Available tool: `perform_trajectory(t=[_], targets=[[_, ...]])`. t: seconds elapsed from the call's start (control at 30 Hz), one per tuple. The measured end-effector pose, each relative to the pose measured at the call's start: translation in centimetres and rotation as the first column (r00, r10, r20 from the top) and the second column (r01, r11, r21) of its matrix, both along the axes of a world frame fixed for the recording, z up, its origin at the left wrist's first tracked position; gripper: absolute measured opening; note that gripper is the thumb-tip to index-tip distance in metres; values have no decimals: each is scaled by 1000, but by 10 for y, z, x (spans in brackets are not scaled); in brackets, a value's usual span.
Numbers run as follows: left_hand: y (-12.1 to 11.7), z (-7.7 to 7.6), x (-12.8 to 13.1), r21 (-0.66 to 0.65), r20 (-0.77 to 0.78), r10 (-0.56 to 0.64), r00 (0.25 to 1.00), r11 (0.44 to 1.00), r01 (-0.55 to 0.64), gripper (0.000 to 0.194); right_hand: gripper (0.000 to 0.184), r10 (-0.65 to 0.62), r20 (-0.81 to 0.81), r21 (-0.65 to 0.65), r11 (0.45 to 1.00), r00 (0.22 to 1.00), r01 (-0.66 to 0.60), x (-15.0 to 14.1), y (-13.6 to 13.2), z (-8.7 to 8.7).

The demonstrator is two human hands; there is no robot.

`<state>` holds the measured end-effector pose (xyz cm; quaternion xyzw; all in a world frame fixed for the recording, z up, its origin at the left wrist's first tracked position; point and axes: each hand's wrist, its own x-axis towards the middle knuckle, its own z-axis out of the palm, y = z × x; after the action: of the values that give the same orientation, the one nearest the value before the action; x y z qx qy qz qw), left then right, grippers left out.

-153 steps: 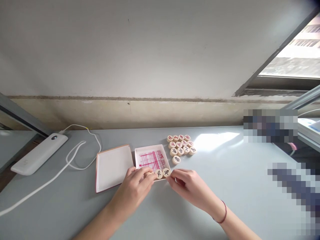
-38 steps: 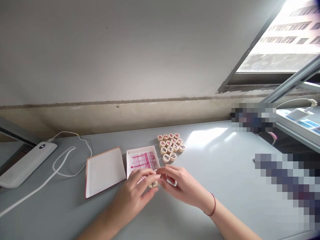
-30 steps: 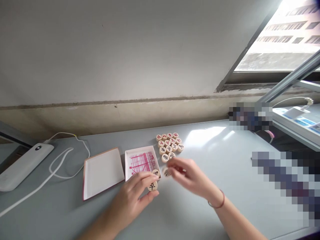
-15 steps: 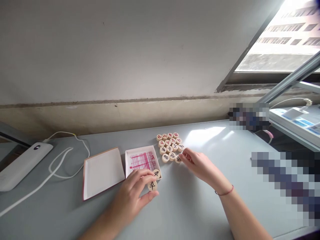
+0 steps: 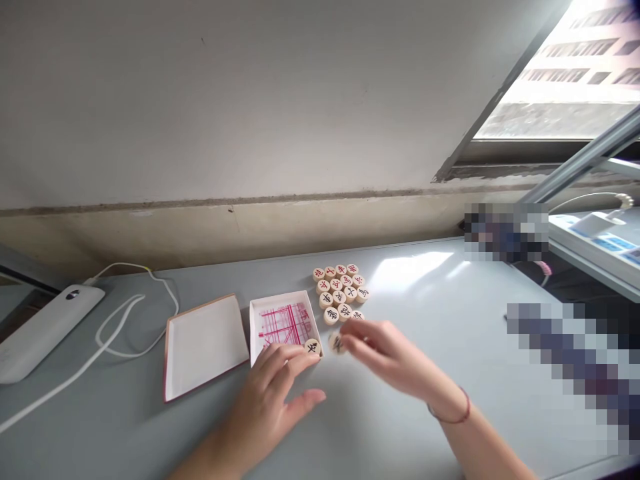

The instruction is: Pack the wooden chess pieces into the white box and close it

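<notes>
Round wooden xiangqi pieces (image 5: pixel 340 293) with red and black characters stand in a tight cluster on the table. My right hand (image 5: pixel 385 357) is blurred, its fingertips pinching one black-marked piece (image 5: pixel 337 343) just in front of the cluster. My left hand (image 5: pixel 270 393) rests at the front edge of a shallow white box (image 5: pixel 260 313), fingers spread, holding nothing. Its fingertips are next to another black-marked piece (image 5: pixel 313 347) lying at the box's front corner. Inside the box lies a paper printed with a red line grid (image 5: pixel 285 325).
A white box lid (image 5: pixel 205 348) lies left of the box on the grey table (image 5: pixel 440 407). Further left are a white power bank (image 5: pixel 47 343) and its looping white cable (image 5: pixel 133 303). A wall rises behind the table; a window and metal rail are at upper right.
The piece under my left hand has left that spot, and a piece is now in my right fingertips. My right hand has drawn back from the cluster, which gained a piece at its front right.
</notes>
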<state>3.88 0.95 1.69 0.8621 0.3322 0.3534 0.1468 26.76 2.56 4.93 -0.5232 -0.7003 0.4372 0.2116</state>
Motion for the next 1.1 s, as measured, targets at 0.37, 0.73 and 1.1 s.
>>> perform_trajectory(t=[0.37, 0.73, 1.1], targets=[[2, 0, -3, -39, -51, -3, 999, 999, 1, 26, 36, -218, 309, -61, 967, 926, 248, 36, 24, -16], [3, -1, -2, -70, -73, 7, 997, 997, -12, 29, 31, -157, 434, 44, 987, 887, 153, 33, 19, -22], [3, -2, -2, -39, -111, 10, 994, 999, -14, 29, 35, -234, 515, 166, 971, 825, 172, 25, 21, -31]])
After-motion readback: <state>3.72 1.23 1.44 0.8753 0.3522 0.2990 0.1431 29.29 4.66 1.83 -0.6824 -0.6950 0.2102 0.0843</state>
